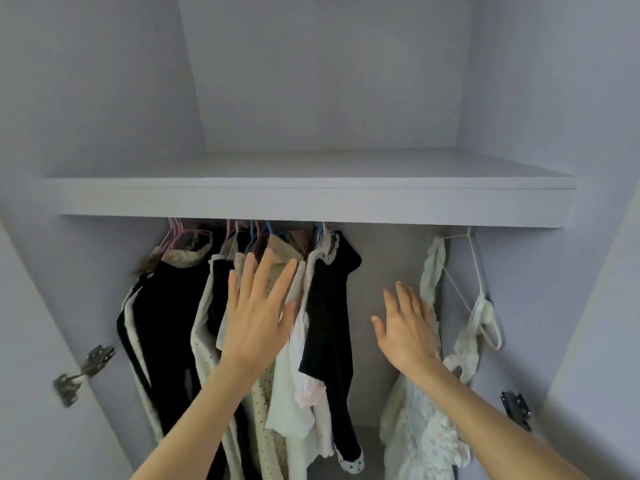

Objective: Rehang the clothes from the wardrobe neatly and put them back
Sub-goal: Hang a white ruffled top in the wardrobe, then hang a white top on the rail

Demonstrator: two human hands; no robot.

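Both hands reach into the open wardrobe (104,133), below its shelf (311,199). The left hand (258,317) is spread wide, fingers straight, laid flat against the bunch of clothes (325,306) hanging toward the left end of the space under the shelf; it grips nothing. These clothes are black, cream and dotted pieces pressed close together on pink and blue hangers (252,237). The right hand (407,327) is also open with fingers straight and holds nothing, raised in the gap between the bunch and a pale lacy garment (426,427) that hangs apart near the right wall on a white hanger (474,271); whether it touches the lace I cannot tell. Metal hinges (83,372) sit on both side walls.
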